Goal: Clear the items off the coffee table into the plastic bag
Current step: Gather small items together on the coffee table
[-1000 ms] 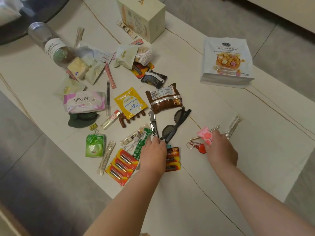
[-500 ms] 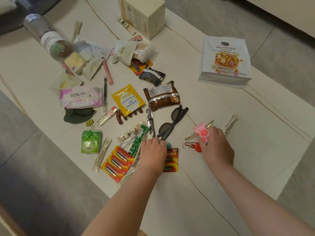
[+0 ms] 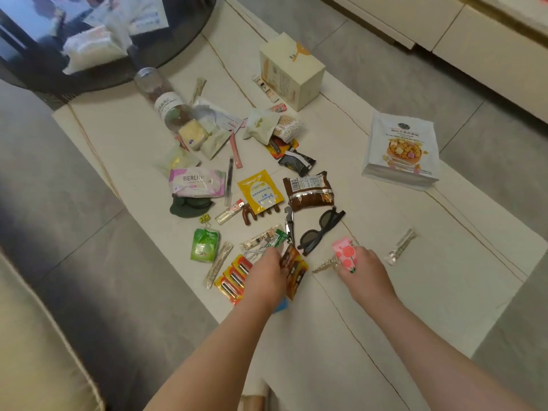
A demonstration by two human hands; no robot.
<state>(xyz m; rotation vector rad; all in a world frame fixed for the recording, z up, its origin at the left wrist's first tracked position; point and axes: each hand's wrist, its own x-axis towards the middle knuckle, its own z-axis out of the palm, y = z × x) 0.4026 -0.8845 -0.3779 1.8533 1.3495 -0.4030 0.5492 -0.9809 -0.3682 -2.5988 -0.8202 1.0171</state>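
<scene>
Orange-and-black battery pack (image 3: 293, 269) is now lifting clear of the tabletop (image 3: 444, 292), tilted on edge in the left hand (image 3: 267, 275), where half a second ago it lay flat. Right hand (image 3: 363, 266) is gripping the pink rose-printed tube (image 3: 345, 253) with keys (image 3: 324, 266) trailing. Sunglasses (image 3: 320, 229), corkscrew (image 3: 289, 223) and red battery packs (image 3: 234, 277) are waiting just beyond; no plastic bag is showing.
</scene>
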